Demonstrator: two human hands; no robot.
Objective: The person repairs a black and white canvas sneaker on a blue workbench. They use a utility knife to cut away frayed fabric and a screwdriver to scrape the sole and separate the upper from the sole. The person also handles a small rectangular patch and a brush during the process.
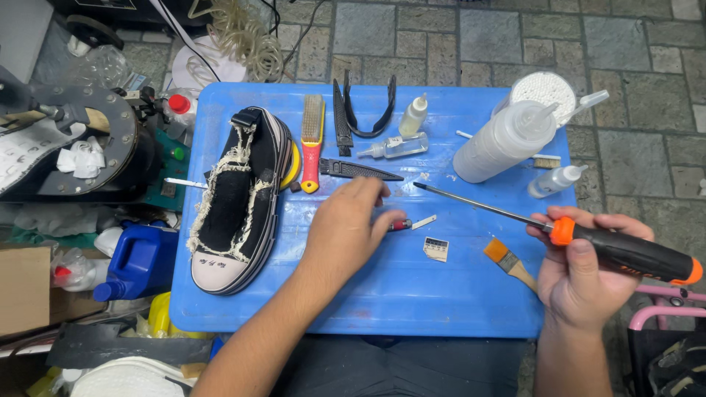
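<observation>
The right hand [585, 276] grips a screwdriver [559, 229] by its black and orange handle, to the right of the shoe [239, 202], its tip pointing toward the shoe. The left hand [346, 228] lies palm down on the blue table [412, 294] just right of the shoe, fingertips pinching a small red-tipped knife [403, 224].

frayed cloth shoe [239, 198], glossy blue plastic table [412, 294], metal-shafted screwdriver [573, 234].
</observation>
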